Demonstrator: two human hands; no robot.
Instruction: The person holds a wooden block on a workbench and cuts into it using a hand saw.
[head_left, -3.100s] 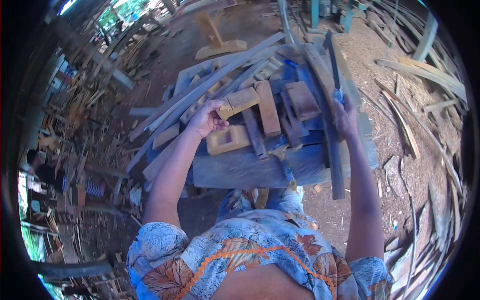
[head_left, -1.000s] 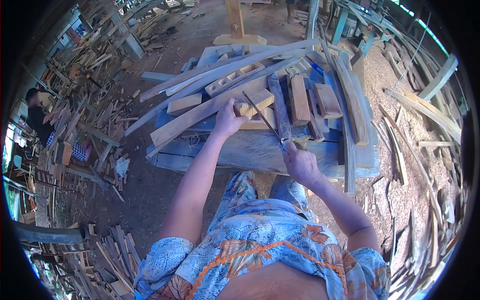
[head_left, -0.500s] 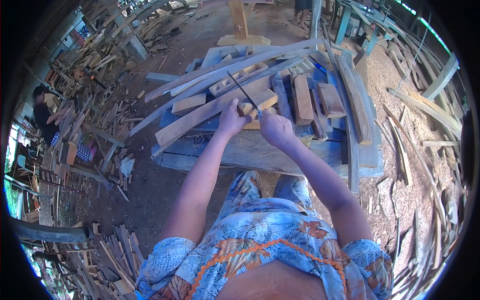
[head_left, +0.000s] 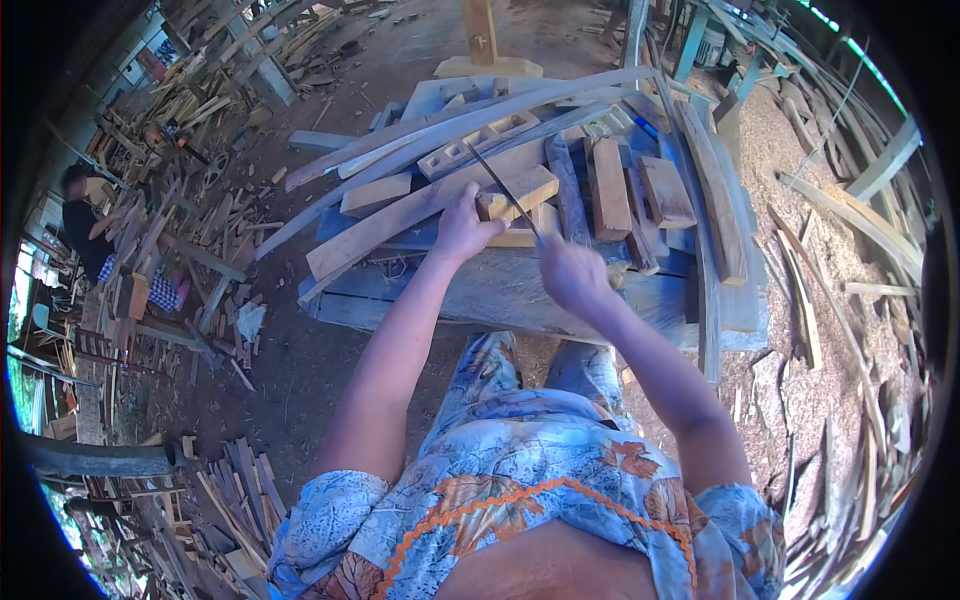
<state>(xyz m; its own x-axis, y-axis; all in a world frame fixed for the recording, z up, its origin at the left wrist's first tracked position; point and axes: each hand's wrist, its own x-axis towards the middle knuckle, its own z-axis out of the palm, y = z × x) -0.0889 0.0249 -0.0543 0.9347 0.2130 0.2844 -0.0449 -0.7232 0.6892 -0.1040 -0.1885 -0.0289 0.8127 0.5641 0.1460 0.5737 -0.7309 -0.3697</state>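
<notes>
The left hand clamps the left end of a yellowish rectangular wooden block over the grey plank surface. Nearer than the block, the right hand is clenched around a long, thin, dark tool crossing it.

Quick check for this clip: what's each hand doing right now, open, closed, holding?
Left hand: closed, holding the wooden block by its left end.
Right hand: closed, holding the thin-bladed hand tool.
</notes>
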